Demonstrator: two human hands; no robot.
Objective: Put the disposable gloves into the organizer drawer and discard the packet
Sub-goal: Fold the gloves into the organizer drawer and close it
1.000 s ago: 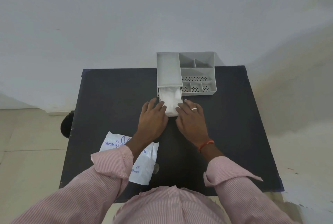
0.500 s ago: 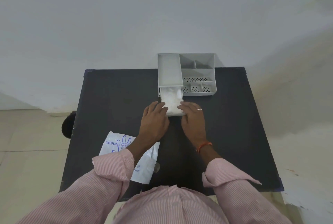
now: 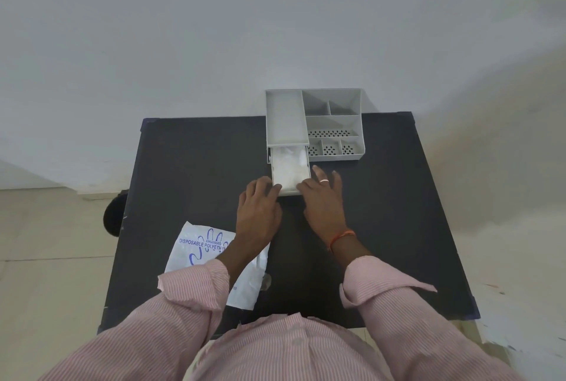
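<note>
A grey organizer stands at the back of the black table. Its drawer is pulled partly out at the lower left and holds clear, whitish disposable gloves. My left hand rests with its fingertips on the drawer's front left corner. My right hand, with a ring, touches the front right corner. Neither hand holds anything. The white glove packet with blue print lies flat at the table's near left, partly under my left forearm.
The table stands against a plain wall, and the organizer's open compartments hold nothing that I can see. A dark round object sits on the floor by the table's left edge. Pale floor tiles show on the left.
The drawer has slid further into the organizer as both hands moved forward with it. The packet has not moved.
</note>
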